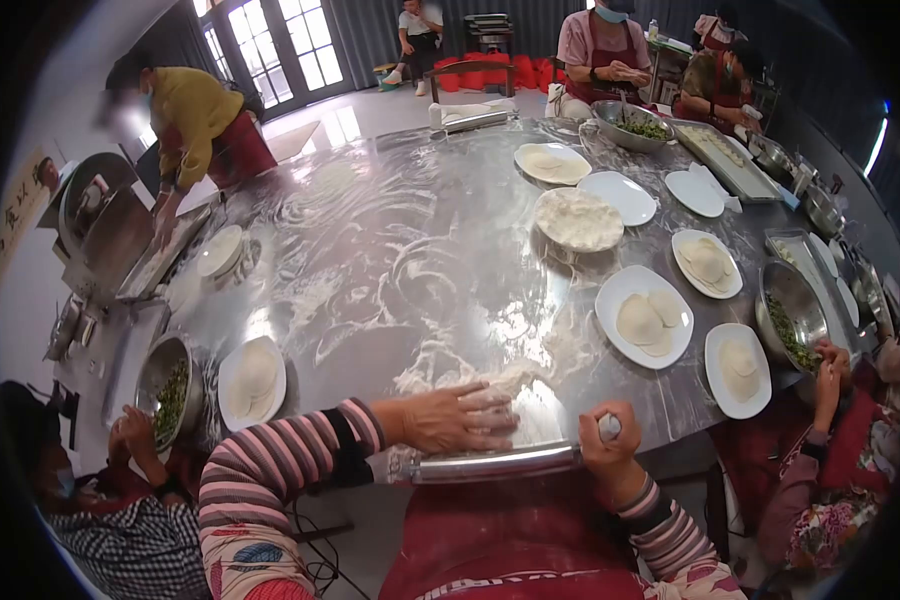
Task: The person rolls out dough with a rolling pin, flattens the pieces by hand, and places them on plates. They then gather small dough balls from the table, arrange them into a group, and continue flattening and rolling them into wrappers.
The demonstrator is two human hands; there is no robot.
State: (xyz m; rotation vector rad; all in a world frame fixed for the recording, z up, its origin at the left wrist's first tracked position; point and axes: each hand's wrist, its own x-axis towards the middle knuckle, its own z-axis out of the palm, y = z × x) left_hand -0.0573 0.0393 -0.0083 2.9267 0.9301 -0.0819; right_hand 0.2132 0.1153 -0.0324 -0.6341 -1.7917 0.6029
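Observation:
A metal rolling pin (500, 464) lies along the near edge of the steel table, just in front of my body. My right hand (612, 440) is wrapped around the handle at its right end. Fingers stretched out, my left hand (455, 418) rests low over the floury tabletop just beyond the pin; it grips nothing that I can see. Loose flour (515, 380) is spread around its fingertips. To the right stands a white plate (618, 345) with several flat dough wrappers (642, 322).
A plate of flour (579, 219) stands farther back. Another plate of wrappers (253, 383) is at left. Co-workers' hands (135, 432) (828, 375) are beside bowls of green filling (171, 400) (792, 320). A tray (727, 160) lies at back right.

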